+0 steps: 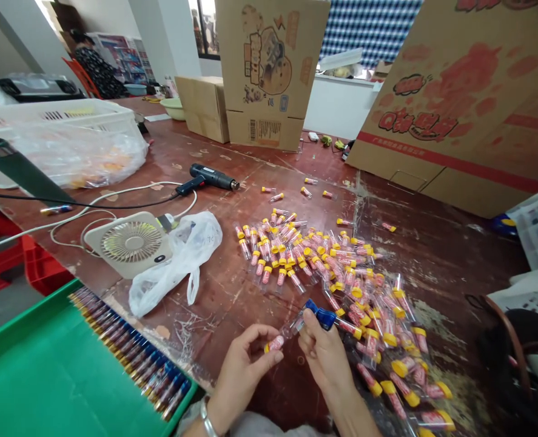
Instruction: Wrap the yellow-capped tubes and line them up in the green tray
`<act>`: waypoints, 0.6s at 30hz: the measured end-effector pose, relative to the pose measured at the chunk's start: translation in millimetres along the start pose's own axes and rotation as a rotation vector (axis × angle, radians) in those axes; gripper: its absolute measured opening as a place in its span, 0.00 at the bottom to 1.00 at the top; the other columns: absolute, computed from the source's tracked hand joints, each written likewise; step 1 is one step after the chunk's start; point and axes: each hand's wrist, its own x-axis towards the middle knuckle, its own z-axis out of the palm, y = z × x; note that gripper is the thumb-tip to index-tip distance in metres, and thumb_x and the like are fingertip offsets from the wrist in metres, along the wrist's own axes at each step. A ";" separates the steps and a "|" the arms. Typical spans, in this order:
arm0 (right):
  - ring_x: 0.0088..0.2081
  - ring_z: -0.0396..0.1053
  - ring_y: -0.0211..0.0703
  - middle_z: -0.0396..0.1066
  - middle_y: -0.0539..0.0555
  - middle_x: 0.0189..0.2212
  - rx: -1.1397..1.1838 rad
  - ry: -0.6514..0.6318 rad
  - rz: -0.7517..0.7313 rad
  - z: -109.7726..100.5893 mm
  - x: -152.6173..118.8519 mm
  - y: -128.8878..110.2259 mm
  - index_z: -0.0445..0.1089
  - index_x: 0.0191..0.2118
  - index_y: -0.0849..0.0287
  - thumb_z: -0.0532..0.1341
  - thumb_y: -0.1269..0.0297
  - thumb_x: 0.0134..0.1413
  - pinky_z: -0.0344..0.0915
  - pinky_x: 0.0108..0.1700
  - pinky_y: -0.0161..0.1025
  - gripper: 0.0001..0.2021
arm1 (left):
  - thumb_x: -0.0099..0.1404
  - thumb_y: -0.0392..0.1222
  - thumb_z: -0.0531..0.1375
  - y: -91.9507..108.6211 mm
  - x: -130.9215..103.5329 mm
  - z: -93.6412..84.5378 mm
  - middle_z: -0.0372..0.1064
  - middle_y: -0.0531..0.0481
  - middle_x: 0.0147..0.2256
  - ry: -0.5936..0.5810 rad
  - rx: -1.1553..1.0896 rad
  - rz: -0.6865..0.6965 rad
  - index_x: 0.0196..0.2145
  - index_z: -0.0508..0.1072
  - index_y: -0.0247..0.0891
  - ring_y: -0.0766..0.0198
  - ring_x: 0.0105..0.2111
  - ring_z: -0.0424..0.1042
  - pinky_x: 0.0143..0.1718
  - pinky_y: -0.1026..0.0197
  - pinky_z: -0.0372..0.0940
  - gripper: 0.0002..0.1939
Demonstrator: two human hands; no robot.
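at the table's near edge the left hand (245,358) pinches a pink tube (275,343); the right hand (323,352) grips a blue cap (322,315); the big carton (460,103) shows a red "q", its other print unreadable.

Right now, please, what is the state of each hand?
Left hand: closed, pinching one end of a small clear tube.
Right hand: closed, gripping a blue cap and the same tube's other end.

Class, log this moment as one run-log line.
left hand: holds pink tube | right hand: holds blue tool | pile of yellow-capped tubes on table
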 end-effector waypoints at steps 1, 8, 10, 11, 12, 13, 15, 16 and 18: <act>0.16 0.37 0.27 0.43 0.37 0.14 -0.001 -0.007 0.001 1.2 -0.9 0.0 0.52 0.20 0.55 0.74 0.56 0.40 0.38 0.16 0.30 0.26 | 0.57 0.39 0.67 0.6 0.0 1.1 0.74 0.49 0.35 0.005 0.010 0.007 0.36 0.75 0.38 0.58 0.38 0.72 0.42 0.61 0.65 0.08; 0.17 0.40 0.29 0.45 0.38 0.14 -0.129 -0.063 -0.052 -2.0 -1.6 5.4 0.53 0.19 0.56 0.72 0.54 0.43 0.40 0.18 0.32 0.25 | 0.56 0.39 0.67 3.3 0.6 -2.2 0.75 0.48 0.35 0.011 0.011 0.006 0.36 0.76 0.37 0.58 0.38 0.72 0.41 0.61 0.65 0.09; 0.17 0.41 0.29 0.46 0.39 0.13 -0.240 -0.060 -0.088 -5.2 -1.0 8.3 0.55 0.18 0.56 0.72 0.54 0.43 0.41 0.18 0.33 0.24 | 0.55 0.39 0.68 2.3 0.2 -3.8 0.75 0.48 0.35 0.009 0.001 -0.008 0.36 0.76 0.37 0.58 0.37 0.72 0.41 0.61 0.65 0.10; 0.17 0.42 0.30 0.47 0.39 0.13 -0.296 -0.060 -0.091 -6.3 -0.8 9.5 0.58 0.17 0.57 0.72 0.53 0.43 0.41 0.19 0.33 0.23 | 0.54 0.39 0.68 1.7 0.0 -4.2 0.75 0.48 0.35 0.008 -0.011 -0.013 0.36 0.75 0.37 0.59 0.37 0.72 0.40 0.61 0.65 0.10; 0.17 0.42 0.30 0.48 0.40 0.12 -0.343 -0.061 -0.086 -6.9 -0.8 10.6 0.61 0.18 0.58 0.72 0.53 0.42 0.41 0.19 0.33 0.21 | 0.54 0.39 0.69 1.2 -0.1 -4.4 0.75 0.48 0.34 0.009 -0.027 -0.014 0.36 0.75 0.37 0.60 0.36 0.72 0.39 0.61 0.65 0.11; 0.17 0.42 0.30 0.49 0.40 0.12 -0.378 -0.067 -0.071 -7.0 -1.0 11.5 0.66 0.20 0.60 0.72 0.52 0.42 0.41 0.18 0.33 0.19 | 0.53 0.39 0.69 0.8 0.0 -4.2 0.74 0.49 0.34 0.013 -0.045 -0.011 0.36 0.74 0.37 0.60 0.35 0.71 0.38 0.62 0.65 0.12; 0.17 0.45 0.31 0.54 0.42 0.13 -0.414 -0.092 -0.037 -6.1 -2.0 13.3 0.73 0.27 0.62 0.72 0.51 0.41 0.43 0.18 0.33 0.17 | 0.51 0.38 0.71 0.4 0.8 -3.3 0.73 0.51 0.32 0.035 -0.083 0.002 0.36 0.72 0.38 0.63 0.33 0.71 0.35 0.64 0.65 0.15; 0.17 0.49 0.32 0.59 0.44 0.14 -0.419 -0.114 -0.025 -5.4 -2.8 14.5 0.75 0.31 0.62 0.72 0.51 0.40 0.47 0.19 0.33 0.18 | 0.50 0.38 0.71 0.6 1.4 -2.6 0.72 0.52 0.31 0.046 -0.098 0.008 0.35 0.70 0.38 0.63 0.32 0.71 0.34 0.64 0.65 0.16; 0.21 0.58 0.36 0.68 0.50 0.20 -0.425 -0.172 -0.004 -4.0 -4.8 17.5 0.77 0.33 0.62 0.72 0.53 0.40 0.56 0.23 0.34 0.17 | 0.49 0.36 0.71 1.7 2.9 -1.7 0.72 0.54 0.30 0.069 -0.123 0.019 0.36 0.69 0.39 0.65 0.30 0.70 0.33 0.65 0.65 0.18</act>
